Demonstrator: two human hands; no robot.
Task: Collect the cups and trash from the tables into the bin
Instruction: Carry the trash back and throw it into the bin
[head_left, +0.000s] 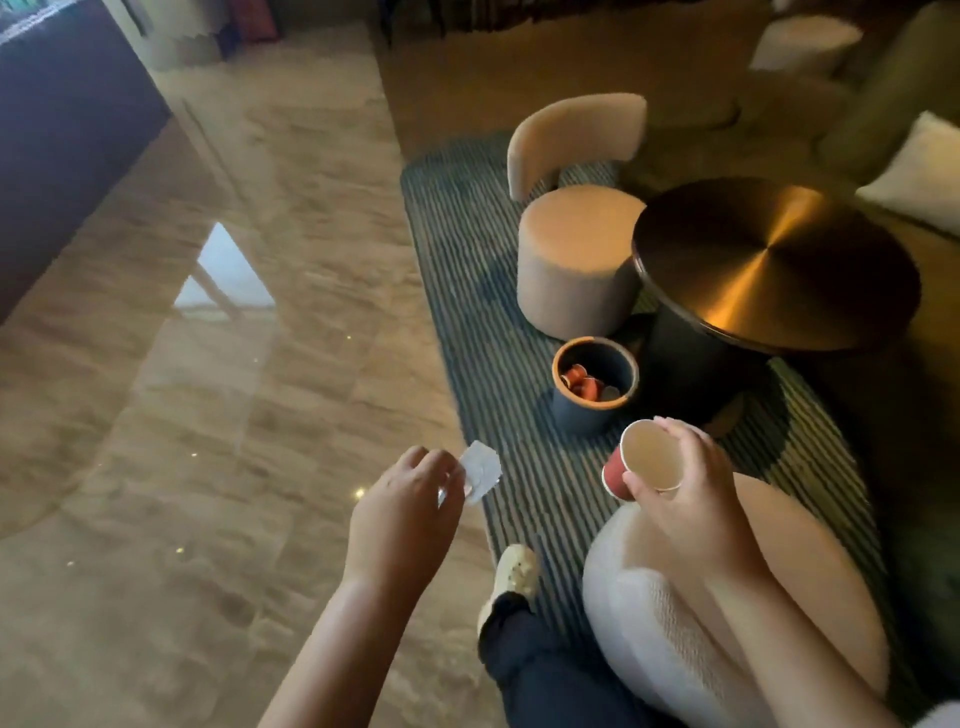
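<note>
Head view. Left grip (410, 499) pinches a crumpled pale wrapper (483, 470) at its fingertips, over the edge of the striped rug (493, 312). Right grip (685, 488) curls round a red paper cup (649, 457), mouth tilted toward the camera. Just beyond the right grip, ahead and right of the left, the bin (571, 410) stands on the rug, red cups (584, 384) inside. The round tabletop (774, 260) lies farther beyond, beside the bin.

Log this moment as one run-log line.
left hand: pinches pale wrapper | right hand: grips red paper cup | bin: on striped rug beside round table, red cups inside | status: both items not yet binned
</note>
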